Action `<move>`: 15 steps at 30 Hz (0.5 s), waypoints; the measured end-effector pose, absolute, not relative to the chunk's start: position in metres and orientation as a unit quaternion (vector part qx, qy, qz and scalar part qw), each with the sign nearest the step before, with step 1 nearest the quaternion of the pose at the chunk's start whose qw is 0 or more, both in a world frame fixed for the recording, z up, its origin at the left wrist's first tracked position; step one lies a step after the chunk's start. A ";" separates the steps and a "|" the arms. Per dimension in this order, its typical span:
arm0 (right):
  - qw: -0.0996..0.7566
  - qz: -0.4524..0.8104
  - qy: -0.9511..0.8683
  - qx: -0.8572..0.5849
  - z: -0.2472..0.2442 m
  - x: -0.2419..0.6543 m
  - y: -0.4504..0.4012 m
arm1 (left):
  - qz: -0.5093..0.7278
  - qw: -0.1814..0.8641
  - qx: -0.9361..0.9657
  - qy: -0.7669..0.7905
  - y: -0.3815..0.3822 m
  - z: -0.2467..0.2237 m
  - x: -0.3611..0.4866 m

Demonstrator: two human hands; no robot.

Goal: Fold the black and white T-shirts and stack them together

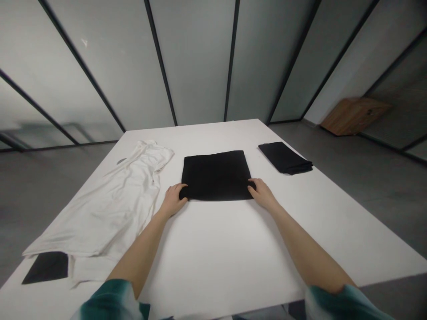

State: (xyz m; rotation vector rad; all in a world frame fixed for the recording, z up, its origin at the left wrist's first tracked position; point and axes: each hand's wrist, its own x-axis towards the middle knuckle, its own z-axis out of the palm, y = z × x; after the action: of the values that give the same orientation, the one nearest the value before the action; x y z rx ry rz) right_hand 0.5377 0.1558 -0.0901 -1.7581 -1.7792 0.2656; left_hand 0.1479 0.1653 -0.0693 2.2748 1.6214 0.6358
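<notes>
A black cloth (pixel 216 176), flat and roughly rectangular, lies on the middle of the white table (pixel 227 249). My left hand (pixel 174 199) grips its near left corner between thumb and fingers. At the near right edge, my right hand (pixel 261 192) pinches the same cloth. White crumpled fabric (pixel 110 204) is spread along the table's left side. Beyond my right hand, a folded black cloth stack (pixel 285 158) rests near the table's right edge.
A black piece (pixel 47 267) shows from under the white fabric at the near left. A small grey round object (pixel 121 161) lies by the fabric's far end. Beyond the table stand frosted panels (pixel 196 62) and a wooden box (pixel 354 115) on the floor.
</notes>
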 end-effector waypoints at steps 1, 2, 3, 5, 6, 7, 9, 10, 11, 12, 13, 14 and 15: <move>0.297 0.110 -0.674 -0.667 -0.085 0.537 0.154 | 0.209 0.128 0.785 0.569 0.166 -0.068 0.148; 0.282 0.122 -0.673 -0.673 -0.080 0.536 0.151 | 0.192 0.117 0.783 0.580 0.168 -0.066 0.148; 0.263 0.137 -0.671 -0.680 -0.074 0.535 0.148 | 0.168 0.106 0.781 0.592 0.170 -0.062 0.149; 0.220 0.169 -0.670 -0.689 -0.063 0.529 0.139 | 0.112 0.089 0.772 0.619 0.182 -0.053 0.151; 0.198 0.185 -0.674 -0.687 -0.058 0.524 0.133 | 0.087 0.085 0.766 0.631 0.190 -0.047 0.152; 0.177 0.202 -0.682 -0.680 -0.053 0.516 0.125 | 0.069 0.083 0.759 0.642 0.201 -0.040 0.155; 0.150 0.238 -0.708 -0.648 -0.045 0.495 0.103 | 0.067 0.075 0.748 0.656 0.226 -0.027 0.160; 0.147 0.262 -0.724 -0.621 -0.041 0.482 0.091 | 0.087 0.063 0.742 0.661 0.239 -0.021 0.164; 0.163 0.290 -0.744 -0.579 -0.037 0.469 0.079 | 0.119 0.046 0.731 0.670 0.252 -0.016 0.167; 0.176 0.334 -0.778 -0.503 -0.033 0.458 0.068 | 0.159 0.031 0.709 0.686 0.263 -0.012 0.169; 0.173 0.391 -0.801 -0.419 -0.029 0.448 0.059 | 0.202 0.025 0.676 0.708 0.272 -0.010 0.171; 0.191 0.418 -0.806 -0.373 -0.025 0.443 0.054 | 0.242 0.031 0.635 0.733 0.279 -0.010 0.171; 0.220 0.425 -0.806 -0.348 -0.022 0.441 0.053 | 0.273 0.049 0.595 0.754 0.283 -0.012 0.171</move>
State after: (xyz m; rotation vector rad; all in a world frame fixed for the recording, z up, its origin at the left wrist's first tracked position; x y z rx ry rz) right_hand 0.4412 0.0529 -0.0216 -0.9623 -2.2295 1.1755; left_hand 0.1707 0.2831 -0.0116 1.8138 2.2990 0.8327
